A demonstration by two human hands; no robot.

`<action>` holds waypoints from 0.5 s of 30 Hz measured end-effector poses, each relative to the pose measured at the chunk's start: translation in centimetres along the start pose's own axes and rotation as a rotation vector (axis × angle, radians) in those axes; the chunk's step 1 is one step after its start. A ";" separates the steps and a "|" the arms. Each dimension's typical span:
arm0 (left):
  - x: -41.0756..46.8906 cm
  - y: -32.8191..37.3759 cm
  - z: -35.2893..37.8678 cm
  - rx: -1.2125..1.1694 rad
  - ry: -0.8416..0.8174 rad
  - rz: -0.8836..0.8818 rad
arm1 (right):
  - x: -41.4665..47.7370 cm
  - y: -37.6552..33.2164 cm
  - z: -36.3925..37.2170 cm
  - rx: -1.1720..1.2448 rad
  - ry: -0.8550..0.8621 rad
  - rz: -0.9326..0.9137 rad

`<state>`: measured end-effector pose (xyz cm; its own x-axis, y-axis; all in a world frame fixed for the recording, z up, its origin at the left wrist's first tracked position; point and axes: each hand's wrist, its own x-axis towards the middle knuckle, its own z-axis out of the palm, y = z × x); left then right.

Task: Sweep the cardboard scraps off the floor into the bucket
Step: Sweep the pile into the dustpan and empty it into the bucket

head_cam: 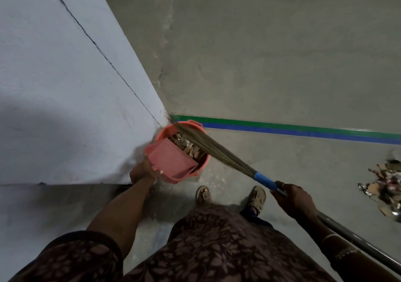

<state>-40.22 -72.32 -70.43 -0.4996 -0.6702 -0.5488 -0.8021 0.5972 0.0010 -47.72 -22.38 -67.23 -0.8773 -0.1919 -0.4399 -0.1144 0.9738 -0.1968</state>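
Beyond the brown patterned dress, left hand fingers curl round a pink plastic dustpan, tipped so cardboard scraps slide into the orange plastic bucket, while right hand fingers wrap the grass broom, seemingly to brush them in; another scrap pile lies on the floor, right.

A white wall with a dark crack ends where green-and-blue tape begins.
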 end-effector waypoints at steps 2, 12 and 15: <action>-0.3 -0.1 0.1 -0.012 0.018 0.019 | -0.2 -0.1 0.1 0.039 -0.021 -0.026; -0.2 0.6 -1.2 0.018 0.065 -0.040 | -0.6 -1.5 1.7 0.013 -0.154 -0.141; -0.2 -0.3 -1.3 0.092 0.052 -0.045 | -0.2 -0.4 2.2 0.005 -0.108 -0.034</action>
<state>-40.34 -72.93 -69.19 -0.4816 -0.7178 -0.5028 -0.7920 0.6021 -0.1012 -46.49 -23.05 -69.03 -0.8177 -0.2371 -0.5245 -0.1403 0.9658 -0.2178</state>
